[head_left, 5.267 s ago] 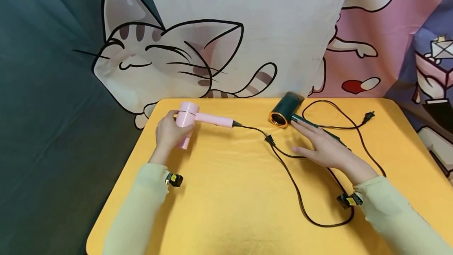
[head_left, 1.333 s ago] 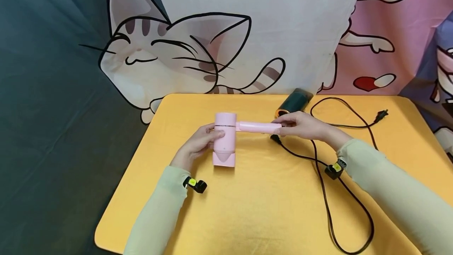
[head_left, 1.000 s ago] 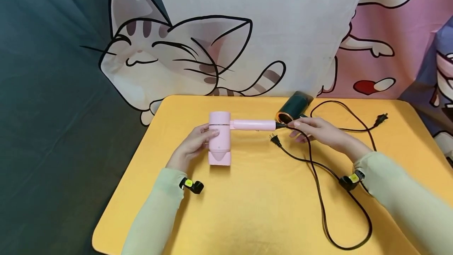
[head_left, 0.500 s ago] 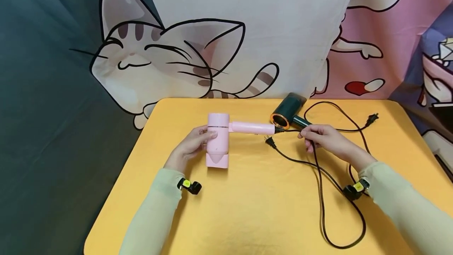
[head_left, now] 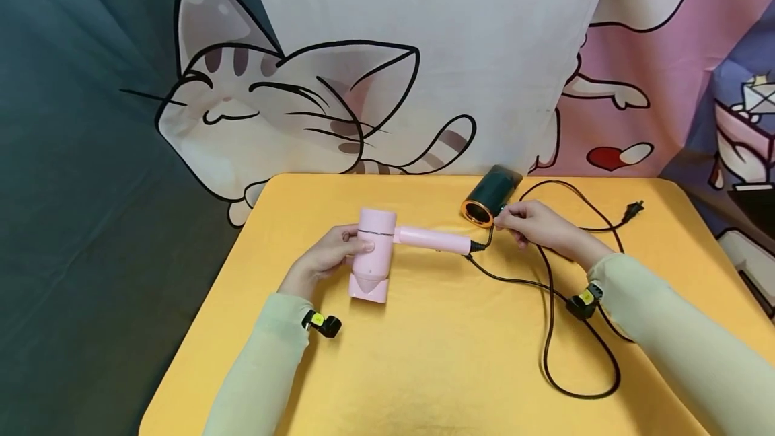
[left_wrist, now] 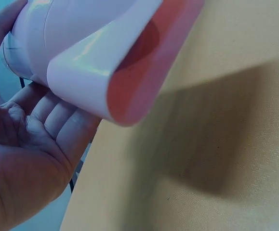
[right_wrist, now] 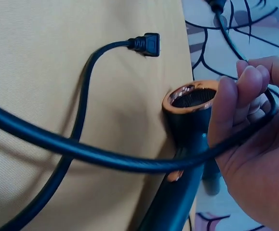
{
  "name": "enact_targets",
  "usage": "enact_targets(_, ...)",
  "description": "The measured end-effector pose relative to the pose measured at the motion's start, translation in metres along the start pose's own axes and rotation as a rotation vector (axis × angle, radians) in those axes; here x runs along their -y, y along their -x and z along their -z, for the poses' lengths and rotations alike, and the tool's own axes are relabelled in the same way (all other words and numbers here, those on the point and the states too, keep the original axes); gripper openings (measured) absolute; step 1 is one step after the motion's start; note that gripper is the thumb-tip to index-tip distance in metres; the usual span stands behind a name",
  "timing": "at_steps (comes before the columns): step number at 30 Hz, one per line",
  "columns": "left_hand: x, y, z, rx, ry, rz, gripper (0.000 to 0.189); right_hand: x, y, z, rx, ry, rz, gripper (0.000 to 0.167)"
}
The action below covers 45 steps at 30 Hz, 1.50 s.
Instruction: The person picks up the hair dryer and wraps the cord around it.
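Note:
My left hand (head_left: 327, 254) holds a pink hair dryer (head_left: 377, 237) by its barrel, thumb over the front, and its handle points right. In the left wrist view the flared pink nozzle (left_wrist: 84, 72) hangs over the table with its shadow beside it. My right hand (head_left: 541, 229) pinches the dryer's black cord (head_left: 490, 237) a short way from the handle end. In the right wrist view the cord (right_wrist: 129, 162) loops through the curled fingers. Just behind this hand lies a dark green hair dryer (head_left: 495, 192) with a copper-coloured rim; the hand covers much of its handle.
Everything is over a yellow table (head_left: 424, 355). A two-pin plug (head_left: 634, 209) lies at the right rear, while another plug (right_wrist: 151, 44) shows in the right wrist view. Black cord (head_left: 581, 395) loops over the right side. A cartoon cat cloth (head_left: 272, 106) hangs behind.
My left hand has brought the pink hair dryer rightward from the table's left side. The right hand has gone from its handle to the cord, and the handle now slants down to the right.

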State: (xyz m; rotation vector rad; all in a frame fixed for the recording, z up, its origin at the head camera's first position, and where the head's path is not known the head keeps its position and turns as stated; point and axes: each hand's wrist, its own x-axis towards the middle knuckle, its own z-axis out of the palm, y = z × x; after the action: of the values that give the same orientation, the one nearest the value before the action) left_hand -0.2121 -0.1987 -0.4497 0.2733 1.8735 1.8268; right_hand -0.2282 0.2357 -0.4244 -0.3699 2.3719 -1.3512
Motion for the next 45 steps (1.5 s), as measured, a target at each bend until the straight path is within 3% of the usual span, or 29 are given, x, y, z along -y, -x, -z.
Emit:
enact_targets(11,-0.001,0.001,-0.002,-0.086,-0.045,0.023,0.058,0.030,-0.009,-0.016,-0.050,0.280,0.136,0.032)
enact_targets(26,0.004,-0.008,-0.012,-0.119,-0.039,0.016,0.056,0.038,-0.001,-0.037,-0.137,0.569,0.296,0.028)
enact_targets(39,0.004,-0.012,-0.019,-0.156,0.045,0.028,0.050,0.042,0.009,-0.054,-0.220,0.720,0.428,0.012)
enact_targets(45,0.008,-0.014,-0.018,-0.184,0.105,0.035,0.049,0.039,0.013,-0.062,-0.244,0.692,0.455,0.010)
